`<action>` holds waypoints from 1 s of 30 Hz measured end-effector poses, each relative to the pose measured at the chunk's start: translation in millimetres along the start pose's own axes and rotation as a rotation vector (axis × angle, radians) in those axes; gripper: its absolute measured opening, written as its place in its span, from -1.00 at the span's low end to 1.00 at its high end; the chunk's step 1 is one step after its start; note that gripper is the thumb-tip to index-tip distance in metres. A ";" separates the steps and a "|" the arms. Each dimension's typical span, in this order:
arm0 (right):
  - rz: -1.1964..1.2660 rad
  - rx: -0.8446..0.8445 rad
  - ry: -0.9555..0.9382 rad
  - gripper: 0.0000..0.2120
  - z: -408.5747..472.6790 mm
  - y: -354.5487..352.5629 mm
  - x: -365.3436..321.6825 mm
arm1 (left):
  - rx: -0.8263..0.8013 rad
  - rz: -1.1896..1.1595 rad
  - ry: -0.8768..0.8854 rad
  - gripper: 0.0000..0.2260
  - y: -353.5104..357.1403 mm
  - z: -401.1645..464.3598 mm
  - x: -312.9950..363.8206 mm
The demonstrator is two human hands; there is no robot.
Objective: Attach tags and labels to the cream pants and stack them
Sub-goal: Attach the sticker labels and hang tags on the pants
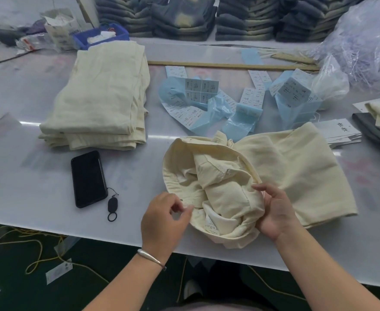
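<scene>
Right now the cream pants (pixel 252 176) lie bunched at the table's (pixel 27 176) near edge, just right of the black phone (pixel 88 178), with the left hand (pixel 162 218) pinching the opened waistband and the right hand (pixel 274 212) gripping its other side.

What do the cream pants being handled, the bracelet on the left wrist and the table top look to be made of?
Cream pants: soft woven cloth, matte; a fine texture shows and it crumples.
Silver bracelet: probably polished metal, by its bright sheen.
White table top: smooth, glossy sheet, perhaps plastic or laminate; it mirrors the lights.
</scene>
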State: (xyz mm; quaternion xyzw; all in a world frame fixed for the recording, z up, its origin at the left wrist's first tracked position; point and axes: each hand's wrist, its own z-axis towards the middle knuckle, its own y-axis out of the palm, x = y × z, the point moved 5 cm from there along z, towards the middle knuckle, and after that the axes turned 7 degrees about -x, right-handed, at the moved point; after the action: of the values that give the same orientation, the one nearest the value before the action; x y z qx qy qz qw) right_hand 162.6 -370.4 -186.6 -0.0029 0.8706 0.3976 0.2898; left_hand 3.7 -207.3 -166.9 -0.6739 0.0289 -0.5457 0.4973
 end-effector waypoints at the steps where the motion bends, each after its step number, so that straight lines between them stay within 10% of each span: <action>1: -0.005 -0.003 -0.003 -0.54 0.3 0.8 0.9 | -0.038 0.058 0.059 -0.77 3.0 0.5 9.9; 5: 0.001 0.014 -0.022 -0.59 -0.2 1.2 3.3 | -0.435 0.225 -0.142 -0.65 33.2 6.3 15.9; 9: 0.008 0.054 -0.017 -0.60 0.2 -5.3 3.5 | -0.550 -0.314 -0.235 -0.84 39.2 -3.0 13.0; 13: 0.013 0.115 0.032 -0.67 3.1 -15.9 5.9 | -0.531 -0.648 -0.229 -0.94 28.4 -11.4 5.9; 30: 0.012 0.113 0.055 -0.71 5.1 -16.5 11.5 | -0.442 -0.814 -0.361 -0.91 26.8 -8.7 5.6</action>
State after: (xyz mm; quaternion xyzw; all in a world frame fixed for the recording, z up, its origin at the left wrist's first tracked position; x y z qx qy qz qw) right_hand 159.6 -375.5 -206.4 0.0079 0.8993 0.3493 0.2629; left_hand 12.8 -229.6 -182.5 -0.8035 -0.2080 -0.5510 0.0862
